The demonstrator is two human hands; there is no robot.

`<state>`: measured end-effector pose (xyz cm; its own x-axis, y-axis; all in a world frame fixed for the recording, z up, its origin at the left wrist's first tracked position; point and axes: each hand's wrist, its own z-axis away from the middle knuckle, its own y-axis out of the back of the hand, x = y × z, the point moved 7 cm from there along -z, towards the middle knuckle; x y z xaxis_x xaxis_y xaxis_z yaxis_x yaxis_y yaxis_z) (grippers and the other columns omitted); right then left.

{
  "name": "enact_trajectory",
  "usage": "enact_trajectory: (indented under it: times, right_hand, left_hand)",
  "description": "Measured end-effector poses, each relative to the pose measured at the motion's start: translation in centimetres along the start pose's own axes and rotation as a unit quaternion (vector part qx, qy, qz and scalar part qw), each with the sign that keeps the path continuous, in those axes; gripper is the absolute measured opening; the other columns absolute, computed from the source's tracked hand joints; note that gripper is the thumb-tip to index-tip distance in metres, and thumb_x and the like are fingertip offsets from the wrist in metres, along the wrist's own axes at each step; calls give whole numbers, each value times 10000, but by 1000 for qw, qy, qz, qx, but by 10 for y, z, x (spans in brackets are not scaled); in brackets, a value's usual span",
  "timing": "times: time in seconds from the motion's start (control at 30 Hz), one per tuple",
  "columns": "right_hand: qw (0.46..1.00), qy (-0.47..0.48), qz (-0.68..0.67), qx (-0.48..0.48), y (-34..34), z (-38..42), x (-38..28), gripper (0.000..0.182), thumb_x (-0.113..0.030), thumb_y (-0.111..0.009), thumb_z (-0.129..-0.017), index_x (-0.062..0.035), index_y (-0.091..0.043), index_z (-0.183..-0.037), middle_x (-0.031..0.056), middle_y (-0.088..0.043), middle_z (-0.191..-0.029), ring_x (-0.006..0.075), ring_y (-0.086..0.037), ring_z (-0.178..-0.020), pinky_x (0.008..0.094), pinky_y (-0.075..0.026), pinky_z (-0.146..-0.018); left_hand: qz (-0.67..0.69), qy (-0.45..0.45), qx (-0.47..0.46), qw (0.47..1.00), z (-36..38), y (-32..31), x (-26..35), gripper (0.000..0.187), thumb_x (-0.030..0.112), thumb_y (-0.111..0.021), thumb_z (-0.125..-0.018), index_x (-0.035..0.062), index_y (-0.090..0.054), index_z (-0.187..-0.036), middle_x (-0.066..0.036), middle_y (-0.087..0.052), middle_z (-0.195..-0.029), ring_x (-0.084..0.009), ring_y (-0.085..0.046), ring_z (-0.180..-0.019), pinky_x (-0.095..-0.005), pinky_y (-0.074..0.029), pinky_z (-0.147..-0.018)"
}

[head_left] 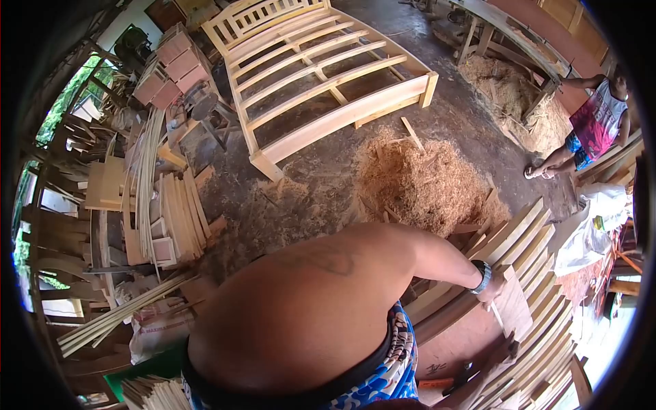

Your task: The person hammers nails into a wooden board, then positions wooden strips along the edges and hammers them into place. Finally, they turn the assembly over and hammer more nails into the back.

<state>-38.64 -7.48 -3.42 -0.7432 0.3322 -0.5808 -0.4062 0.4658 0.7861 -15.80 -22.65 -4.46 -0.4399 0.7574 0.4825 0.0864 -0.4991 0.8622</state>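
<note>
Stretched out to the right, my left hand (490,292), with a watch (482,277) at the wrist, is closed on the edge of a short flat wooden board (512,307). A thin pale stick (497,317) shows just below its fingers, against the board. My right hand (508,350) is in shadow near the board's lower corner, its fingers curled; what they hold I cannot make out. Both hands are over a row of long curved wooden slats (536,273). Beneath lies a reddish-brown panel (447,342).
A slatted wooden bed frame (342,126) stands ahead, with a heap of wood shavings (430,181) in front of it. Stacked boards and strips (181,212) line the left. At the far right a person (598,126) stands beside a long workbench (512,34). A plastic sheet (591,229) hangs nearby.
</note>
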Motion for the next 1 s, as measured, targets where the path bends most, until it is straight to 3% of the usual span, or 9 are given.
enact_trajectory:
  times: [0.27, 0.33, 0.47, 0.5, 0.63, 0.77, 0.83, 0.93, 1.0]
  right_hand:
    - [999, 6, 7, -48, -12, 4, 12, 184, -219, -583, -1048, -55, -657, -1011, 82, -555, -926, 194, -525, -900, 342, -456, -790]
    - [996, 16, 24, -84, -13, 11, 16, 178, -215, -573, -1050, -62, -664, -1043, 85, -574, -958, 191, -541, -928, 333, -464, -806]
    - [977, 99, 187, -23, 7, 18, 38, 167, -198, -645, -996, -58, -680, -1080, 142, -670, -1050, 278, -630, -974, 411, -504, -826]
    - [996, -70, 29, -45, 13, 20, -9, 177, -190, -682, -974, -48, -678, -1081, 161, -679, -1060, 313, -644, -977, 435, -512, -829]
    - [974, 86, 107, 179, 105, 92, -146, 227, -207, -764, -920, -10, -688, -1005, 186, -686, -898, 338, -675, -800, 436, -534, -707]
    - [956, -263, 37, 127, 130, 217, -128, 317, -177, -773, -896, 4, -655, -1127, 202, -667, -1008, 383, -649, -940, 461, -521, -836]
    - [933, -286, 175, 131, 119, 284, -133, 455, -198, -792, -872, 9, -626, -1242, 193, -660, -970, 361, -662, -872, 442, -536, -795]
    - [910, -391, 126, 61, 86, 334, -144, 603, -151, -793, -831, -1, -589, -1379, 201, -689, -1087, 279, -699, -882, 379, -553, -791]
    - [882, -448, -117, 90, 64, 343, -157, 654, -86, -741, -815, 5, -550, -1434, 179, -684, -1098, 244, -695, -903, 345, -552, -800]
  left_hand:
    - [-2, -57, 20, 998, 2, 3, 4, 514, 589, -754, -847, 77, -782, -832, -129, -754, -853, -295, -721, -889, -405, -563, -824]
    - [-6, -140, 119, 983, -40, -58, -15, 508, 580, -746, -859, 75, -791, -824, -136, -748, -813, -303, -719, -817, -427, -566, -762]
    - [202, 21, 114, 972, 20, -8, -11, 322, 390, -903, -762, 93, -793, -823, -134, -737, -744, -278, -722, -708, -429, -564, -668]
    - [226, 0, 183, 957, 36, 10, -8, 361, 350, -915, -729, 39, -735, -764, -191, -701, -708, -311, -701, -650, -466, -547, -595]
    - [256, 53, 145, 954, 57, 30, -1, 342, 286, -920, -729, 28, -726, -841, -206, -732, -814, -360, -741, -795, -464, -587, -738]
    - [237, 21, 157, 959, 64, 40, 3, 332, 278, -910, -737, 31, -715, -841, -196, -731, -836, -369, -731, -822, -462, -582, -754]
    - [232, 9, 154, 960, 62, 37, 5, 325, 272, -904, -742, 31, -714, -846, -192, -730, -847, -374, -727, -832, -461, -580, -761]
    - [228, -9, 184, 956, 58, 31, 1, 322, 263, -900, -727, 31, -684, -783, -173, -703, -814, -353, -709, -798, -466, -548, -707]
    - [231, -32, 194, 953, 59, 29, 0, 306, 243, -886, -734, 21, -684, -795, -176, -696, -831, -362, -699, -812, -465, -545, -720]
